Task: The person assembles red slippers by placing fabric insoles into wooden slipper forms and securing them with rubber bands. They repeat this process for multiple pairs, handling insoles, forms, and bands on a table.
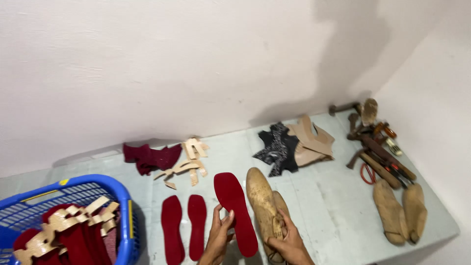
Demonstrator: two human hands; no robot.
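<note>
Looking down over the pale grey work surface [324, 206], I see it laid out like a bench in stations, each kind of part kept to its own patch so nothing gets mixed. Biggest is the blue plastic basket [125, 216] at the far left, loaded with red pieces and tan cut-outs, seemingly a holding bin kept within easy reach. Along the right edge lies a heap of wooden-handled tools [380, 152], pushed up against the wall, apparently to keep them out of the way, and just below it a spare pair of wooden lasts [400, 208] lies side by side. Near the back wall sit a stack of tan and black patterned upper pieces [294, 145], a crumpled dark red fabric piece [149, 158] and scattered tan strap cut-outs [189, 164]. Two red insoles [184, 228] lie flat in front, paired and parallel, well apart from the tools. At the centre, my right hand [289, 243] is wrapped around the heel end of a wooden last [262, 201], fingers closed on it, holding it steady on the surface with its toe pointing away. My left hand [218, 238] pinches a third red insole [236, 211] by its edge, thumb and fingers closed on it, tilting it just beside the last, which I judge lets the two outlines be compared.
</note>
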